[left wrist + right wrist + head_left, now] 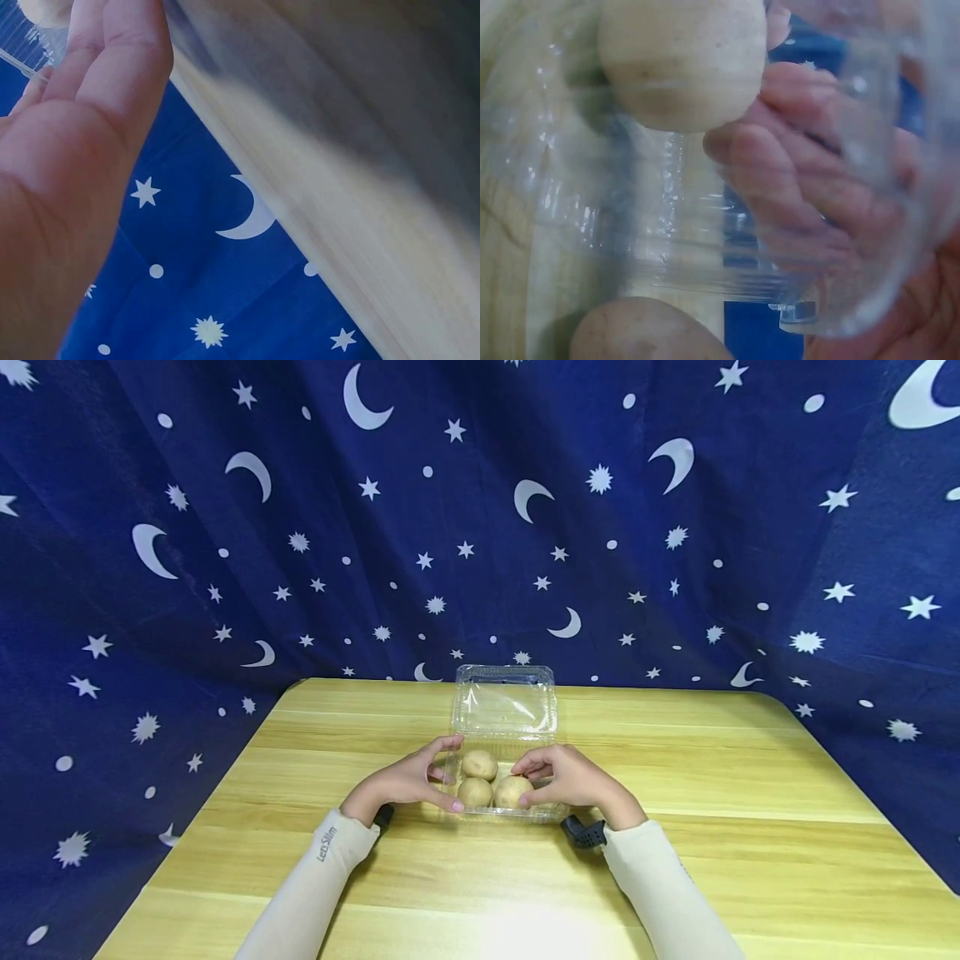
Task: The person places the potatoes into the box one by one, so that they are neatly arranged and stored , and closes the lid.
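A clear plastic clamshell box (pixel 504 814) stands on the table with its lid (pixel 504 697) raised at the back. Inside are potatoes: one at the rear left (pixel 479 765), one at the front left (pixel 475 793) and one further right (pixel 513 792). My left hand (pixel 408 777) holds the box's left end, thumb at the front corner and index finger towards the back. With thumb and fingers, my right hand (pixel 570 777) grips the right-hand potato. The right wrist view shows this potato (pixel 682 64) against the fingertips, through clear plastic, with another potato (pixel 649 334) below.
The wooden table (pixel 750 793) extends on both sides of the box. Behind it hangs a dark blue curtain (pixel 480 510) with white moons and stars. Black wrist straps (pixel 583 832) sit below the pale sleeves (pixel 667 885).
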Action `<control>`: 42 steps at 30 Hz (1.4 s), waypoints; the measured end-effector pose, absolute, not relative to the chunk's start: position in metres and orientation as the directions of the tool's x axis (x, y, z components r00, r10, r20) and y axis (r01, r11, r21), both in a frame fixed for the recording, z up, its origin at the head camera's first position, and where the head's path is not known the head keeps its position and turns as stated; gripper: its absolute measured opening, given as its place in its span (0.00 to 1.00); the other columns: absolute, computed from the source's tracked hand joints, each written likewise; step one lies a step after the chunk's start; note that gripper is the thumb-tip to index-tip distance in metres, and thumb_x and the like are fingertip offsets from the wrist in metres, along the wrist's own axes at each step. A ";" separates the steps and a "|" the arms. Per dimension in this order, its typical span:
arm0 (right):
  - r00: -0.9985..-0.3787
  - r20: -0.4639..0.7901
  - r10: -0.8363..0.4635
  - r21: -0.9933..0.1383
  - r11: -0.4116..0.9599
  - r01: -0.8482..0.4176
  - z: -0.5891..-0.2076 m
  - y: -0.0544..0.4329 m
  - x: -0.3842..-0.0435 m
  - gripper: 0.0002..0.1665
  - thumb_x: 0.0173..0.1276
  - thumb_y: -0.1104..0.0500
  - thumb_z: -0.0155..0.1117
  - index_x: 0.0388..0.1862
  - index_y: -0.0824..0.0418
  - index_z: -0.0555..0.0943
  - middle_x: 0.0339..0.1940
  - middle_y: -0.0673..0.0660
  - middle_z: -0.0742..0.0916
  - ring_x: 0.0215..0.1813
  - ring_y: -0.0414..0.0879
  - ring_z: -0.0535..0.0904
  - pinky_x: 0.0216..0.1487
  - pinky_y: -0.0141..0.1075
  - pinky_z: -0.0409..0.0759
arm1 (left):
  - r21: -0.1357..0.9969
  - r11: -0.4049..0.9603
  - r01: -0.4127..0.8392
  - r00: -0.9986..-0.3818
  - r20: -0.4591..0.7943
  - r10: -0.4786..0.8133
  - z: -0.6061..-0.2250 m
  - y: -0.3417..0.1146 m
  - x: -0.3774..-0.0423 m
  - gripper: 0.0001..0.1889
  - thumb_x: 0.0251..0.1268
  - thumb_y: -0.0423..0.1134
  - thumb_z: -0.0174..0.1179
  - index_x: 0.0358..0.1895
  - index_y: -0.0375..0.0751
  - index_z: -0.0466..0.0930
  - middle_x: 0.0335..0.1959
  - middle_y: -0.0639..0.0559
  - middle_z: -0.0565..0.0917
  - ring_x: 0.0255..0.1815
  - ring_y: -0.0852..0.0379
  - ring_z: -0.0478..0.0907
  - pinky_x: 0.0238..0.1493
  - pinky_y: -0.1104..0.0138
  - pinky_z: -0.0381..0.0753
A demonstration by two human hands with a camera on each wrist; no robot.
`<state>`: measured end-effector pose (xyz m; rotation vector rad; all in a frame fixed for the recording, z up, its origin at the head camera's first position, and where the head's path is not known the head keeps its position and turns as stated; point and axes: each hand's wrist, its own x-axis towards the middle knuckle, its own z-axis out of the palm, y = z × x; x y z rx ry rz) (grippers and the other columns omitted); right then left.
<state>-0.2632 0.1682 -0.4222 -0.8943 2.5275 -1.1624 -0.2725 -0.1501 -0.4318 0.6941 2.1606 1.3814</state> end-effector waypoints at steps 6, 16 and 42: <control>-0.779 0.049 -0.625 -0.784 0.460 -0.418 -0.421 0.170 -0.264 0.25 0.67 0.60 0.81 0.58 0.71 0.86 0.56 0.64 0.90 0.60 0.62 0.87 0.65 0.50 0.83 | 0.918 0.364 0.157 -0.759 -0.124 0.640 -0.432 -0.150 -0.273 0.58 0.62 0.36 0.80 0.88 0.35 0.47 0.88 0.36 0.53 0.69 0.36 0.75 0.62 0.52 0.82; -0.765 0.158 -0.624 -0.861 0.292 -0.417 -0.423 0.174 -0.259 0.25 0.71 0.66 0.76 0.61 0.79 0.82 0.61 0.76 0.86 0.61 0.69 0.84 0.66 0.58 0.82 | 0.917 0.365 0.158 -0.757 -0.125 0.641 -0.434 -0.150 -0.274 0.59 0.62 0.37 0.80 0.88 0.35 0.46 0.88 0.37 0.53 0.68 0.38 0.75 0.62 0.52 0.81; -0.843 0.361 -0.399 -0.865 0.194 -0.462 -0.434 0.216 -0.248 0.15 0.74 0.73 0.68 0.57 0.80 0.83 0.53 0.77 0.87 0.52 0.43 0.87 0.56 0.28 0.83 | 0.924 0.353 0.147 -0.753 -0.126 0.646 -0.435 -0.151 -0.273 0.59 0.62 0.36 0.80 0.88 0.36 0.46 0.88 0.37 0.52 0.69 0.38 0.73 0.63 0.52 0.81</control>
